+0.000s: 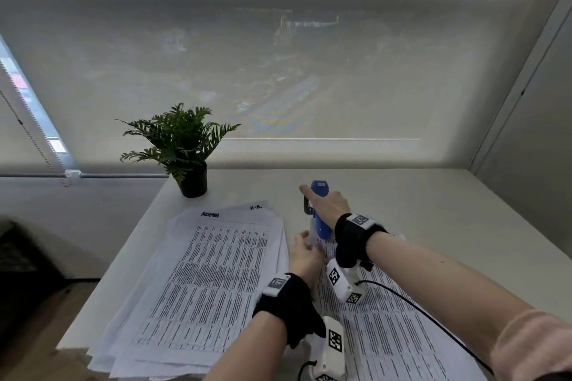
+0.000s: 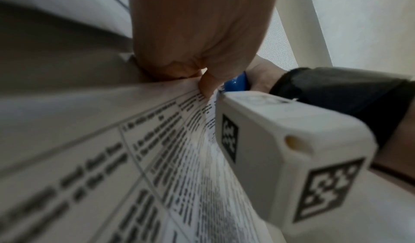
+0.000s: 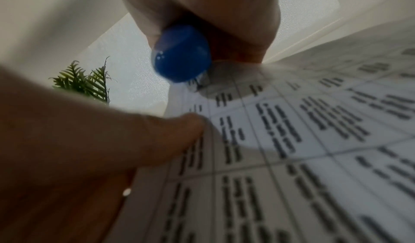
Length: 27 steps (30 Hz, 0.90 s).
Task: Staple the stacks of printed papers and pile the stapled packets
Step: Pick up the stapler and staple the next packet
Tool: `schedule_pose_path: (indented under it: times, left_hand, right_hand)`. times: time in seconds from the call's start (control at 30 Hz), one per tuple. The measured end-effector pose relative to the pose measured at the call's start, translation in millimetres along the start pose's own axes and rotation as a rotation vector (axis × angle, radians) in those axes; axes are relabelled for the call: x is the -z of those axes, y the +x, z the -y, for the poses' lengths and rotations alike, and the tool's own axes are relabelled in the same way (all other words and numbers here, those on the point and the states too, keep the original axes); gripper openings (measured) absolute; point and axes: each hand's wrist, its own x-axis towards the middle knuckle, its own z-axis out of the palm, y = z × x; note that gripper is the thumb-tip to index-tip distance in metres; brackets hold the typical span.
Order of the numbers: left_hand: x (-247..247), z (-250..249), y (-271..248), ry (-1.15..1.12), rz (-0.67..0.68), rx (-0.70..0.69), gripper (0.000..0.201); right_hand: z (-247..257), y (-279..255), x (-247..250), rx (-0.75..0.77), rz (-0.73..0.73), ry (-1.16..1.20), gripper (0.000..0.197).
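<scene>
A blue stapler point(image 1: 320, 213) is held upright over the top left corner of a printed paper stack point(image 1: 387, 334) on the right of the white table point(image 1: 433, 210). My right hand point(image 1: 326, 204) grips the stapler around its body. In the right wrist view the stapler point(image 3: 182, 55) has its lower end at the paper's corner point(image 3: 224, 87). My left hand point(image 1: 305, 246) pinches that same corner just below the stapler; the left wrist view has its fingers point(image 2: 202, 81) curled on the sheet edges point(image 2: 179, 108). A second stack point(image 1: 216, 272), marked ADMIN, lies to the left.
A potted fern point(image 1: 185, 151) stands at the table's back left, beyond the ADMIN stack. A black cable point(image 1: 418, 309) runs from the right wrist camera across the right stack. The table's left edge point(image 1: 123, 250) drops to the floor. A window blind fills the background.
</scene>
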Motion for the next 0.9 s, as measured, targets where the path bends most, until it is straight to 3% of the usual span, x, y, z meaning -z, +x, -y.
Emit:
schedule_pose_path:
  times: [0.27, 0.4, 0.6, 0.67, 0.8, 0.9]
  left_hand:
    - [2, -10, -11, -0.039, 0.025, -0.02, 0.031]
    - [11, -32, -23, -0.159, 0.173, 0.023, 0.023]
    - [26, -41, -21, -0.064, 0.198, -0.053, 0.063]
    - [29, -42, -20, -0.069, 0.201, -0.063, 0.056]
    - [27, -41, -17, -0.017, 0.137, -0.092, 0.018]
    - [23, -43, -19, 0.034, 0.076, -0.104, 0.019]
  right_hand:
    - [4, 0, -9, 0.07, -0.057, -0.081, 0.056]
    - [5, -1, -5, 0.062, -0.084, -0.085, 0.056]
    - [12, -5, 0, 0.096, -0.089, -0.08, 0.051]
    - [13, -7, -1, 0.1, -0.093, -0.062, 0.05]
    - [14, -8, -5, 0.117, -0.119, -0.012, 0.05]
    - [12, -6, -8, 0.106, -0.152, 0.031, 0.047]
